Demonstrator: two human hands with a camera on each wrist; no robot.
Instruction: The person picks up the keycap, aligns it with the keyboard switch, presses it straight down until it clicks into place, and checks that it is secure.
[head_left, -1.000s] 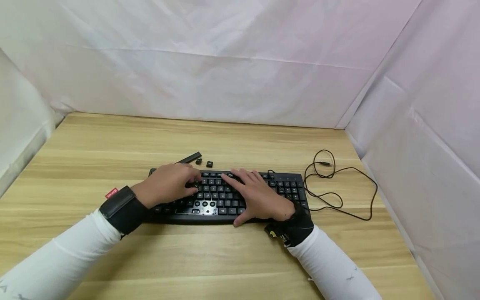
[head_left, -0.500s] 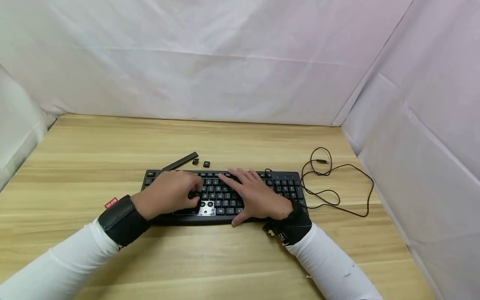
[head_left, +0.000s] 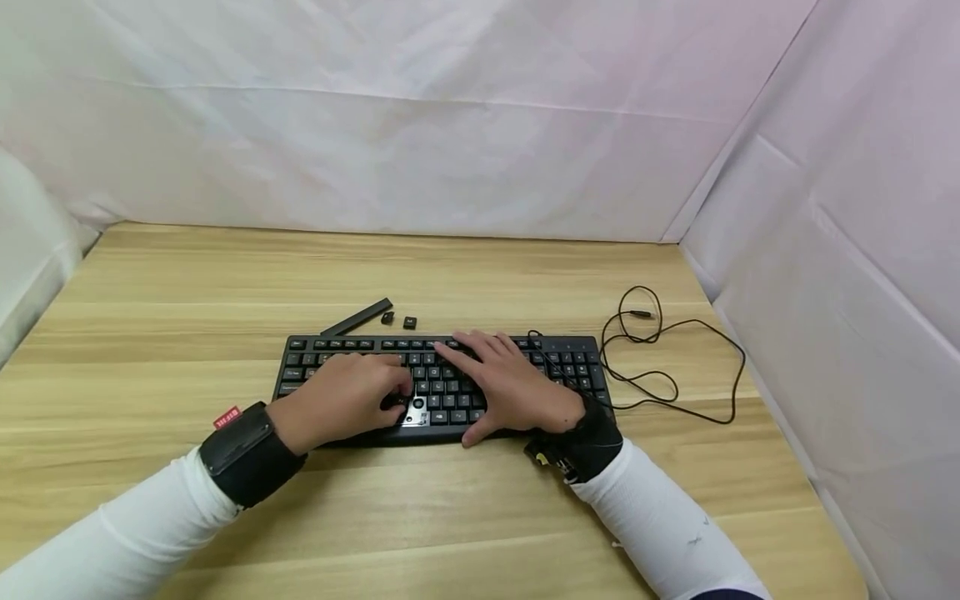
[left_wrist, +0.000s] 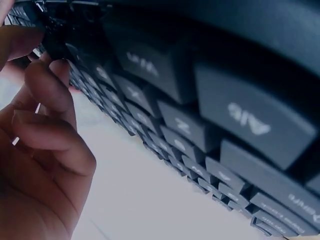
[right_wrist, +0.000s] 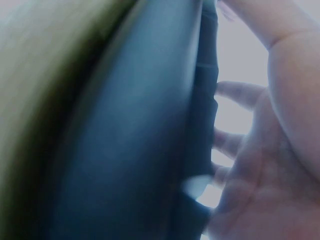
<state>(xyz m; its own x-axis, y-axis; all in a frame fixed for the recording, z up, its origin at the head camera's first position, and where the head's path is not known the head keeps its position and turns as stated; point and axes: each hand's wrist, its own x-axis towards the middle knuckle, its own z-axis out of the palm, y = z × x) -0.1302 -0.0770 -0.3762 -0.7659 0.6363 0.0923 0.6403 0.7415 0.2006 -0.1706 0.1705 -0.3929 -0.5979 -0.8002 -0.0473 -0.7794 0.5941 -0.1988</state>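
Behind keyboard (head_left: 447, 401) | black bar (head_left: 357, 317), two keycaps (head_left: 410, 322) | cable (head_left: 660, 321) crossing keyboard's right

My head camera gives me two hands near the middle of the frame, one left hand (head_left: 341, 400) and one right hand (head_left: 508, 379), plus two black wristbands (head_left: 251, 454) and two white sleeves (head_left: 138, 525) in the lower half. I count one keyboard (head_left: 573, 343) at centre, with two small loose keycaps (head_left: 409, 322) and one long black bar (head_left: 357, 317) above it. Centre right, I get one cable (head_left: 638, 287) with one plug (head_left: 641, 314); left of centre, one red tag (head_left: 227, 417).
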